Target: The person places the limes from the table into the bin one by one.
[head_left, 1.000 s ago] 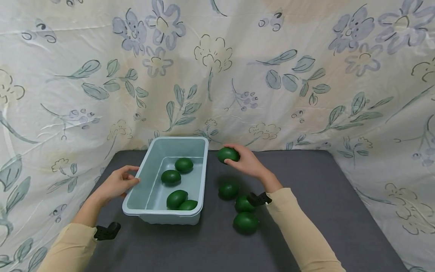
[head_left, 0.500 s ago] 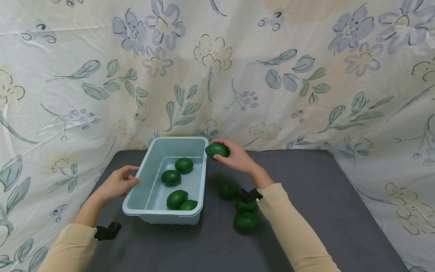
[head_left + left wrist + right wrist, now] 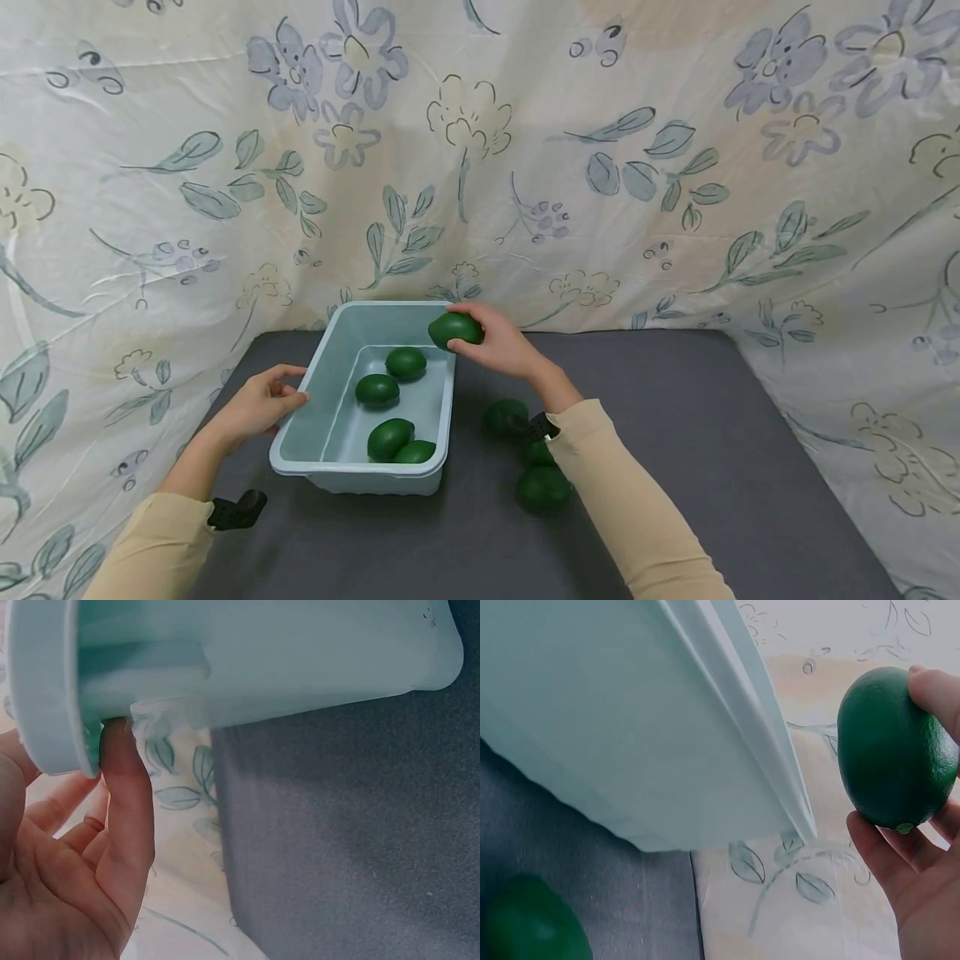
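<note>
My right hand holds a dark green lime over the far right corner of a pale blue-green plastic bin. In the right wrist view, thumb and fingers grip the lime from opposite sides, its pale stem end facing down. My left hand grips the bin's left rim; in the left wrist view one finger hooks under the rim. Inside the bin lie several limes: two near the middle and two touching at the near end.
Several more limes lie on the dark grey table right of the bin, partly hidden by my right wrist and its black strap. A floral cloth hangs behind the table and at its sides.
My right hand has carried the lime leftward, from beside the bin across its right rim to above its far right corner. My left hand and the bin have stayed still.
</note>
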A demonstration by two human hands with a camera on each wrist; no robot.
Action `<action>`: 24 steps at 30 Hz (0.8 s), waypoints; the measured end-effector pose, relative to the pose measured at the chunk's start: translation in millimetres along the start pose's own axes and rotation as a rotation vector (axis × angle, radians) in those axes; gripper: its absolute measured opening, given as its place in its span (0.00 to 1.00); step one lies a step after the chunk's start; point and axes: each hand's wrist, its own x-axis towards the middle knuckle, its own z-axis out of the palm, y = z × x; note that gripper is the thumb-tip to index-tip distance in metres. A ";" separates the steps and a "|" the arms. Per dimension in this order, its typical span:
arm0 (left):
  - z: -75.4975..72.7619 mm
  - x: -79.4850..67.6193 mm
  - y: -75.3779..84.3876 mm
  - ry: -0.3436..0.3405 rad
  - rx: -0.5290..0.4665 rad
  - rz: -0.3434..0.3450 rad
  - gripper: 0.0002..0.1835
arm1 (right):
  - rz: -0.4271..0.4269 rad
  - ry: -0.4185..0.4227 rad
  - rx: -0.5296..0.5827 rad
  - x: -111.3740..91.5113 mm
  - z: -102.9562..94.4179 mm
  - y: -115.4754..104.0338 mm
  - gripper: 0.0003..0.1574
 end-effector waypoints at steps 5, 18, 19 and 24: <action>-0.8 0.0 0.0 -0.002 0.001 -0.004 0.30 | 0.002 -0.001 -0.011 5.5 6.8 -7.0 0.32; -3.6 2.5 -1.0 -0.012 -0.013 0.003 0.30 | -0.028 -0.043 0.003 16.7 22.0 -24.8 0.32; -3.6 2.4 -1.0 -0.013 -0.016 0.002 0.30 | -0.027 -0.049 0.007 17.3 23.3 -25.6 0.32; -2.7 1.6 -1.5 -0.012 -0.015 0.004 0.30 | -0.034 -0.067 0.022 20.5 30.1 -28.8 0.32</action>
